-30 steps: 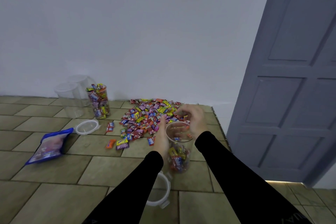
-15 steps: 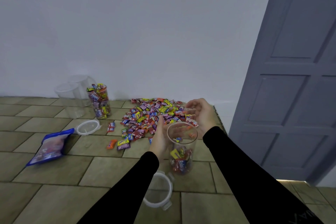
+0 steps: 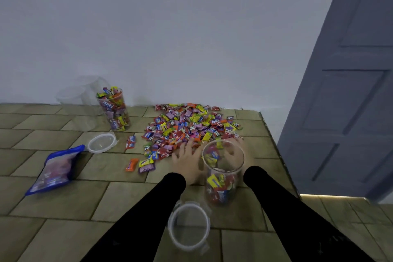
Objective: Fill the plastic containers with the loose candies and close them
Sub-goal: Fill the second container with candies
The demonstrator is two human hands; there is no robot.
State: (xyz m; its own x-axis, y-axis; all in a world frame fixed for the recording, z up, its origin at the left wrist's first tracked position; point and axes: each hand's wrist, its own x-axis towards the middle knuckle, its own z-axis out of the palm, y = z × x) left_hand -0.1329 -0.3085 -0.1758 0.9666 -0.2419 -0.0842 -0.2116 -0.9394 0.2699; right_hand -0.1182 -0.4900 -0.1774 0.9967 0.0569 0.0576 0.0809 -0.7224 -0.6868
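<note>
Left hand spread flat at candy pile, right hand blurred behind jar, four jars, two lids.

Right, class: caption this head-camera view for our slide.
Both hands reach into the loose candies behind a part-filled open container.

Both arms are covered by long, close-fitting black sleeves, plain and matte, that run from the bottom edge of the view up to the wrists. The left sleeve ends in a straight cuff just behind the bare left hand. The right sleeve ends the same way behind the bare right hand. No rings, watch or gloves show.
</note>
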